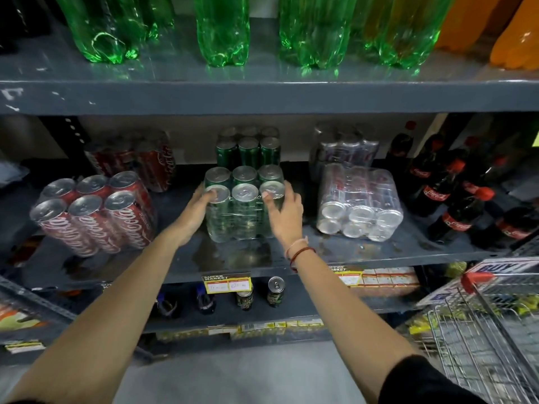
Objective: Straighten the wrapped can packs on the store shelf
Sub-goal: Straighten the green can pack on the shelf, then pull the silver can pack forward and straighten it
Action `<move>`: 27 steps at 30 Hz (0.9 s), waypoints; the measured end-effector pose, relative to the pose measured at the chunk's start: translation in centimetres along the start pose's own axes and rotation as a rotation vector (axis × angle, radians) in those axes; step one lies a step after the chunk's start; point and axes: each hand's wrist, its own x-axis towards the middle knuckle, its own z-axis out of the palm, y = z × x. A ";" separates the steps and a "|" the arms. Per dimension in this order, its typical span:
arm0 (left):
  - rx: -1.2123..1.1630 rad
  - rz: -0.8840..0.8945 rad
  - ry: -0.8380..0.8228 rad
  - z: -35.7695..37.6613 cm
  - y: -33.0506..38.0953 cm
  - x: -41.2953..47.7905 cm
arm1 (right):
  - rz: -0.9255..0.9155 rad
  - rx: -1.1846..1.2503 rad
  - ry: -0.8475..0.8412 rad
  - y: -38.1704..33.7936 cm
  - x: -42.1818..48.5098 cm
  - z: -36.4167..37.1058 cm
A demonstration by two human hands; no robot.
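Note:
A shrink-wrapped pack of green cans (244, 205) stands upright at the middle of the grey shelf (335, 258). My left hand (196, 212) grips its left side and my right hand (284, 211) grips its right side, thumbs on the can tops. Behind it stands a second green pack (248, 148). To the left, a red cola pack (93, 211) stands turned at an angle, with another red pack (137, 158) behind it. On the right a silver can pack (360, 205) lies on its side, and another silver pack (344, 150) stands behind.
Dark cola bottles (455, 196) crowd the shelf's right end. Green bottles (223, 33) and orange bottles (516, 39) fill the shelf above. Loose cans (275, 291) and a yellow price tag (227, 284) sit below. A wire shopping trolley (490, 330) stands at the lower right.

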 end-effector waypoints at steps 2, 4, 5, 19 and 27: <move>-0.016 -0.005 0.012 -0.1 -0.2 0.1 | 0.017 0.003 0.007 -0.1 -0.4 0.2; -0.019 -0.008 0.049 0.1 0.0 -0.2 | 0.009 0.027 -0.025 -0.3 -0.4 -0.4; -0.008 -0.007 0.093 0.4 0.3 -0.4 | 0.007 0.042 -0.049 -0.3 -0.2 -1.0; 0.540 0.600 0.122 17.6 7.8 -1.9 | 0.226 -0.297 0.217 7.6 7.2 -19.8; 0.120 -0.142 -0.279 23.6 5.9 2.0 | 0.595 0.303 -0.049 11.4 7.6 -21.3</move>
